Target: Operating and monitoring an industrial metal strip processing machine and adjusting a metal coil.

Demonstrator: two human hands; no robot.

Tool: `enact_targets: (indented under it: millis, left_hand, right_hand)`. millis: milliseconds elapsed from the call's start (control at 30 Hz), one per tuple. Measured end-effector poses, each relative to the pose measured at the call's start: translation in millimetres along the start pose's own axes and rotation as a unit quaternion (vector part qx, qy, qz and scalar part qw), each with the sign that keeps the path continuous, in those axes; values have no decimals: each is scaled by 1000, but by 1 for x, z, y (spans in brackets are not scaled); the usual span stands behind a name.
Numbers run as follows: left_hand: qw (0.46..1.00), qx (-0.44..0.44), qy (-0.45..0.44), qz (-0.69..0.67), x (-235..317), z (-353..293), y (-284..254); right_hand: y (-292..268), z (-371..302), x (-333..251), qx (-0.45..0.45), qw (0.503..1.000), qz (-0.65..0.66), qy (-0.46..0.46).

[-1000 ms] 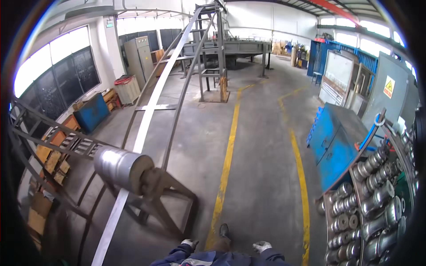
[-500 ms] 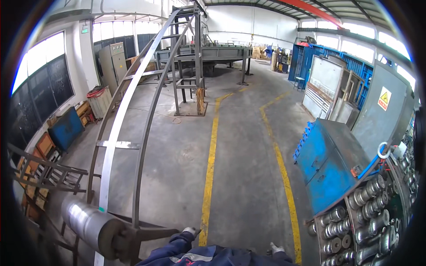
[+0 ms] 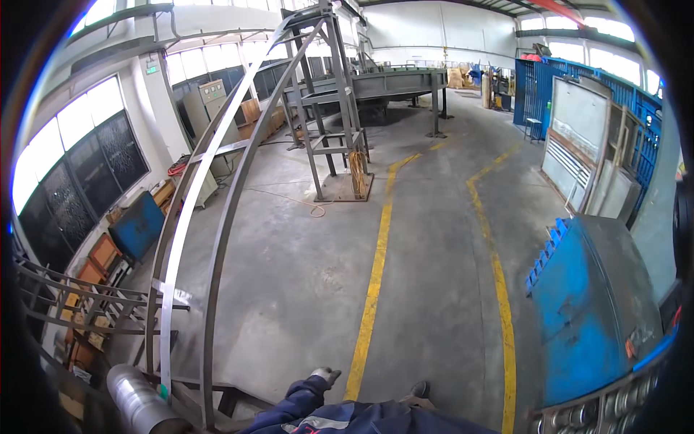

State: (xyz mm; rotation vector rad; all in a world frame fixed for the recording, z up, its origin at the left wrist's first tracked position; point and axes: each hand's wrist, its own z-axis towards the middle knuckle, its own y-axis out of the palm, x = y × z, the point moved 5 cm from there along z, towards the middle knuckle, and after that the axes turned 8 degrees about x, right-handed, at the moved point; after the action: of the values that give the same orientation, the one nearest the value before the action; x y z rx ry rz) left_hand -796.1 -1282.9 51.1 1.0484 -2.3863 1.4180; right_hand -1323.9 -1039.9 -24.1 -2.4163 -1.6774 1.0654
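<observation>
My left hand (image 3: 326, 375), in a pale grey glove, hangs at the end of a dark blue sleeve (image 3: 300, 399) near the bottom middle. Its fingers look curled together and nothing shows in them. It is over the grey floor, just left of a yellow line (image 3: 371, 296), touching nothing. My right hand is out of view. A dark shoe (image 3: 419, 390) shows in front of my jacket. Left of my arm, a long bright metal strip (image 3: 189, 206) slopes up along a dark steel frame (image 3: 230, 210). A shiny metal roller (image 3: 137, 394) sits by its lower end.
A second yellow line (image 3: 499, 289) runs along the right. Beyond it stand a blue cabinet (image 3: 578, 318) and a rack of metal rollers (image 3: 600, 412). A steel tower (image 3: 336, 108) stands ahead, with a cable (image 3: 358, 173) hanging from it. Behind is a large raised platform (image 3: 397, 81).
The view has moved forward and turned left. The roller and rack have slid toward the lower edge. My right hand has left the picture, and a shoe has come into view.
</observation>
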Motion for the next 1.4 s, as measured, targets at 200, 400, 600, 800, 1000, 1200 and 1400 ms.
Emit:
enact_targets:
  millis: [200,400,600,800,1000,1200,1400]
  left_hand:
    - [996,-4,-89,-8,71,68,-14]
    - [996,-16,-87,4,214,121,8]
    - [991,-64,-115,31,325,261,24]
    - [989,-79,-35,121,442,467,28]
    - [987,-68,103,105,669,596,2]
    - [991,-89,101,27,827,683,-1]
    - [993,-95,16,66,852,788,19]
  right_hand:
    - [12,130,-206,-62,997,44,-34]
    - [67,213,-433,-111,984,37,-133]
    - [116,278,-593,-206,962,18,-177]
    - [84,359,-723,-140,977,71,-143]
    - [43,499,-744,-109,953,283,31]
    - [70,522,-833,-7,998,65,0]
    - [91,628,-972,-35,999,10,4]
